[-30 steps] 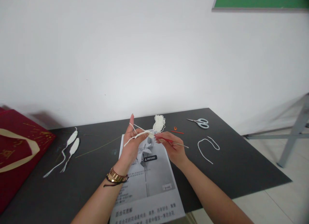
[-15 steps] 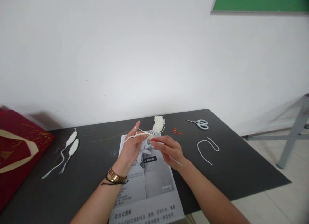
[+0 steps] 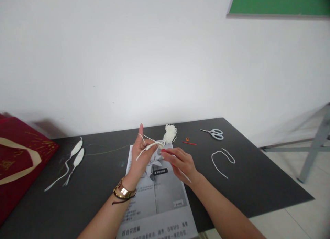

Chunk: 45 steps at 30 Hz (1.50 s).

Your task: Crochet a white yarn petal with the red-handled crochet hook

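My left hand [image 3: 141,154] is raised above the black table [image 3: 257,184], forefinger up, with white yarn looped over it and a small white crocheted piece [image 3: 151,146] pinched between thumb and fingers. My right hand [image 3: 180,161] grips a thin crochet hook [image 3: 184,175] whose tip meets the crocheted piece. The yarn runs back to a loose white yarn bundle [image 3: 170,133] lying on the table just behind my hands. A printed instruction sheet [image 3: 157,201] lies under my hands.
Two finished white crocheted petals [image 3: 76,154] with tails lie at the left, with a thin wire [image 3: 108,151] beside them. A red gift bag [image 3: 18,160] sits at the far left. Scissors [image 3: 215,133], a small orange marker [image 3: 187,139], a red needle [image 3: 189,143] and a cut yarn strand [image 3: 221,158] lie at the right.
My right hand has turned palm-down, so the hook's tail now points down toward me. My left forefinger dipped, then rose upright again. The yarn stays taut.
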Motion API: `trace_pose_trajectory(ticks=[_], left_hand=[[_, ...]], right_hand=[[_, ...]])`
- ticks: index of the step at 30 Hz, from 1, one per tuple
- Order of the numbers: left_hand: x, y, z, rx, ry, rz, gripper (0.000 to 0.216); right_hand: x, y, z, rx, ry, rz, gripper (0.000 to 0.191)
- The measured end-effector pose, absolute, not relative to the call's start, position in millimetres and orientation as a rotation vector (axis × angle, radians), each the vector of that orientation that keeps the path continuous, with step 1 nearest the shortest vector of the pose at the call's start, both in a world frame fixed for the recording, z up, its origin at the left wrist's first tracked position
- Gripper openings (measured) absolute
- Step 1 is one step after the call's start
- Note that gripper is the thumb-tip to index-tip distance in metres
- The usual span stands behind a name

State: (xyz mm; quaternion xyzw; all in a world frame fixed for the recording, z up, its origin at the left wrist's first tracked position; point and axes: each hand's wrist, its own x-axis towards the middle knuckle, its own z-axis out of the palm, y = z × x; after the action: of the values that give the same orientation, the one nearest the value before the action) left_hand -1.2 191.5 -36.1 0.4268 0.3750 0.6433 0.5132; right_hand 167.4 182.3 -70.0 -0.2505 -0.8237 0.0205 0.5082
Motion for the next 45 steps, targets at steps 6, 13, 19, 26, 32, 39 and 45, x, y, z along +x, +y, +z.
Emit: trace_pose_trajectory(ticks=[6, 13, 19, 26, 32, 39, 45], left_hand=[[-5.2, 194.1, -34.1, 0.972, 0.828, 1.475, 0.098], [-10.7, 197.7, -39.0, 0.913, 0.735, 1.377, 0.082], [-6.0, 195.4, -40.9, 0.965, 0.804, 1.48, 0.092], [-7.0, 195.0, -37.3, 1.12, 0.927, 1.51, 0.098], [-11.4, 199.3, -36.6, 1.137, 0.905, 1.383, 0.095], [-17.4, 202.4, -38.3, 1.103, 0.865, 1.203, 0.095], [-19.8, 202.0, -36.9, 1.094, 0.823, 1.109, 0.092]], right_hand=[[170.4, 183.9, -63.5, -0.563, -1.94, 0.169, 0.037], [170.6, 182.3, -61.5, -0.528, -1.937, 0.172, 0.038], [169.3, 181.4, -68.9, -0.552, -2.02, 0.024, 0.043], [166.2, 180.8, -71.8, -0.611, -2.007, 0.074, 0.045], [167.5, 181.0, -62.4, -0.673, -1.858, 0.302, 0.031], [173.8, 184.9, -57.3, -0.785, -1.615, 0.611, 0.011], [178.4, 188.9, -53.9, -0.757, -1.383, 0.904, 0.016]])
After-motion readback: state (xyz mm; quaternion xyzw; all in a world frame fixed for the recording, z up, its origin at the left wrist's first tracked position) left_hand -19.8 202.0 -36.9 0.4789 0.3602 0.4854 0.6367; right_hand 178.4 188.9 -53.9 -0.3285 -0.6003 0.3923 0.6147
